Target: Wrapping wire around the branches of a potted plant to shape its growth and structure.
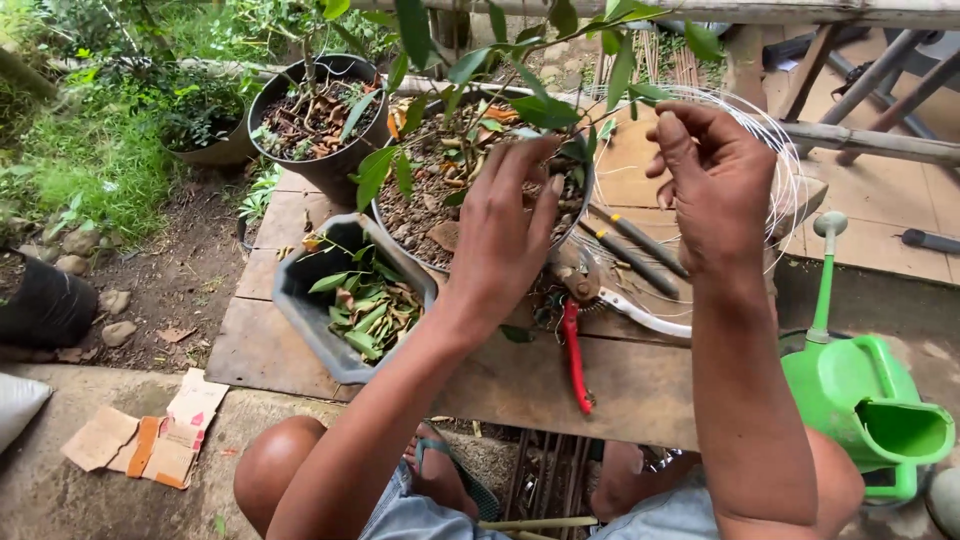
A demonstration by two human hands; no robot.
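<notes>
Where the two hands meet above the worktop, a thin pale wire (775,150) runs in loose round loops, glinting and springy, in front of the right hand (712,180) and over the worktop's far corner. The right hand is raised, its fingers curled and pinched at the wire near the top of the loops. The left hand (507,228) reaches into the small tree (520,70), fingers bent around a slim stem among glossy green leaves; whether it grips the stem tight cannot be told. The tree stands in a wide round pot (400,232) filled with coarse brown soil and dry leaf bits. Just under the left hand lie pruning shears (590,320) with one red and one white handle, and beside them two dark slim tools (640,250). Left of the pot sits a grey angular tray (300,310) holding cut leaves. The worktop (270,345) is rough, weathered planks. A bright green plastic watering can (860,400) stands at the right.
</notes>
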